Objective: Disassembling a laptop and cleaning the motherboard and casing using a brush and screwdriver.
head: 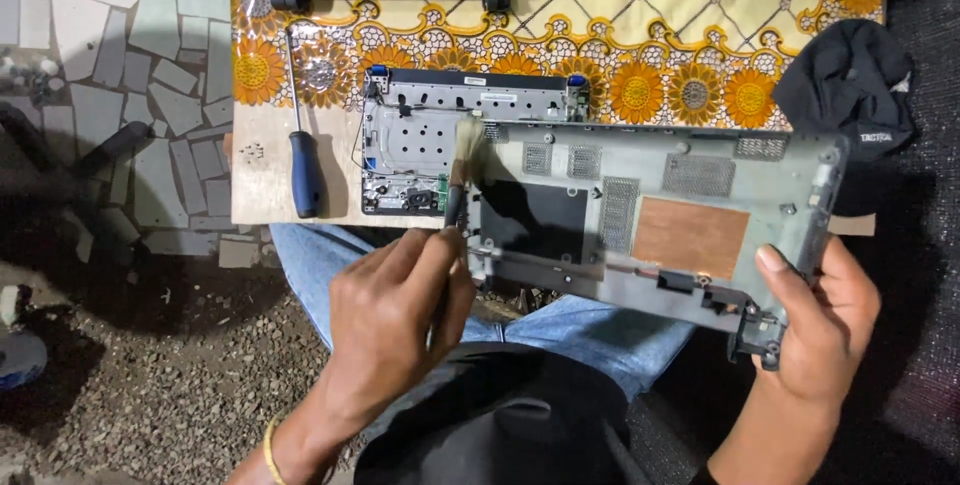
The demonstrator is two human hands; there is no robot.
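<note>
Left hand [395, 295] fingers grip brush [458, 170] | right hand [825, 320] fingers hold laptop base cover [650, 210] | dusting under way, far end unbrushed

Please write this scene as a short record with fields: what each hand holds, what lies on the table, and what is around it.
left hand: the left hand grips a small brush, bristles on the panel's left end
right hand: the right hand holds a grey laptop bottom panel by its right end
panel details: mesh vents, a copper-coloured patch, a dark rectangular opening
table: flowered cloth; opened laptop chassis; blue-handled screwdriver
surroundings: black cap, blue jeans, gravel floor
</note>
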